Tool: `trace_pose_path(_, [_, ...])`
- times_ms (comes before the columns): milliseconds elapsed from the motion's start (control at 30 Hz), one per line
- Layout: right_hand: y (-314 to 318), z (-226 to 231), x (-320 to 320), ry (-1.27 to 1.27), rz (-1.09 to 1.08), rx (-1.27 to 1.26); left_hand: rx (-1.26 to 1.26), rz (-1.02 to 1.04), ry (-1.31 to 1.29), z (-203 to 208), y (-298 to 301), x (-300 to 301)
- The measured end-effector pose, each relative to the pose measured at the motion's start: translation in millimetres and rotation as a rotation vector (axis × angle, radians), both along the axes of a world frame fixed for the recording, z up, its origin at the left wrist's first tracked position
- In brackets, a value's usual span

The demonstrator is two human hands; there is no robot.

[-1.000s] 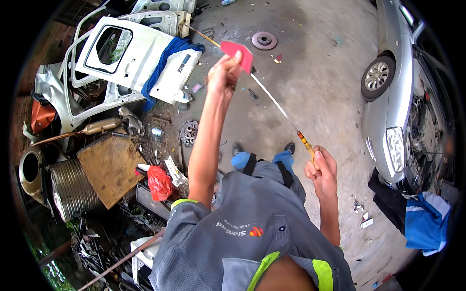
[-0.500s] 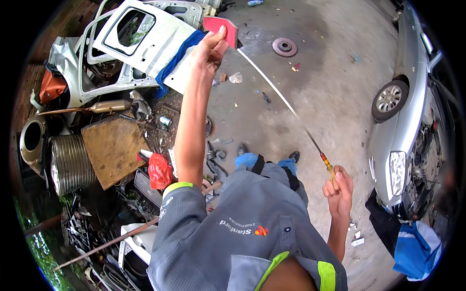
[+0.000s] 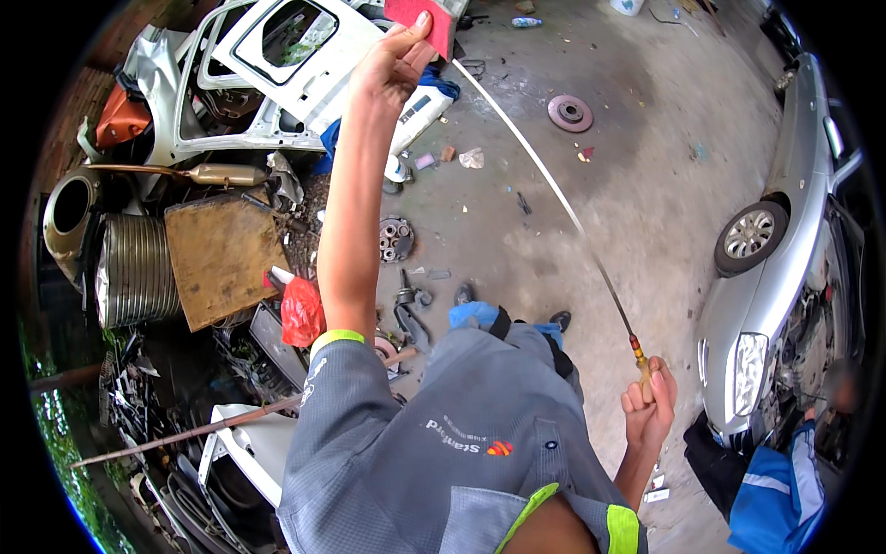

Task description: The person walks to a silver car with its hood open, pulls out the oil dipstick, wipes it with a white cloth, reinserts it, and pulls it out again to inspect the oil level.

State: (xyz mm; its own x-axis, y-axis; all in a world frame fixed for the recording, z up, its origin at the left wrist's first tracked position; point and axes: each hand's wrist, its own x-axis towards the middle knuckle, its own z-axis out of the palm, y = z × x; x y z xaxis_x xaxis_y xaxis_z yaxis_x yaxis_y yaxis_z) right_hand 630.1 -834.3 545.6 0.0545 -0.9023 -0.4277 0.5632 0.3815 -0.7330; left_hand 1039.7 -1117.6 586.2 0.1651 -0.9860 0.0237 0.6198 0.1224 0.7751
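Observation:
Stretched out ahead at the upper middle, my left hand (image 3: 397,63) pinches a flat red pad (image 3: 423,23) between thumb and fingers. My right hand (image 3: 651,403), lower on the right, is closed round the amber handle with red and yellow bands of a long thin rod (image 3: 528,148). The rod slants from my right hand up to the pad. It looks dark near the handle and pale and shiny toward the far end. Its far tip meets the pad's lower edge; whether the pad wraps round it, I cannot tell.
White car door panels (image 3: 277,46) lean at upper left, above scrap, a rusty board (image 3: 226,258) and a red plastic bag (image 3: 302,312). A brake disc (image 3: 570,113) lies on the concrete. A silver car (image 3: 738,332) stands on the right, blue cloth (image 3: 771,494) beside it.
The whole view has shifted somewhat. In the picture my left hand with the pad sits higher, and my right hand with the handle sits lower. Both grips stay the same.

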Motion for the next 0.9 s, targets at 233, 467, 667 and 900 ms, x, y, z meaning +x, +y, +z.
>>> trace_pose_path(233, [8.2,-4.1,-6.5,-0.021,0.026,-0.081,-0.063,-0.031,0.019,2.1,-0.3,6.6])
trace_pose_path(467, [13.6,-1.1,-14.7,0.030,0.004,-0.102,-0.051,0.009,-0.024,8.9,0.1,-3.8])
trace_pose_path(667, [17.5,-7.9,-23.6,0.213,-0.032,-0.253,-0.018,0.061,0.001,-3.8,4.6,-10.8])
trace_pose_path(900, [30.7,-23.7,-7.4,0.857,-0.190,-0.602,-0.119,0.098,0.175,-29.6,2.5,-33.8])
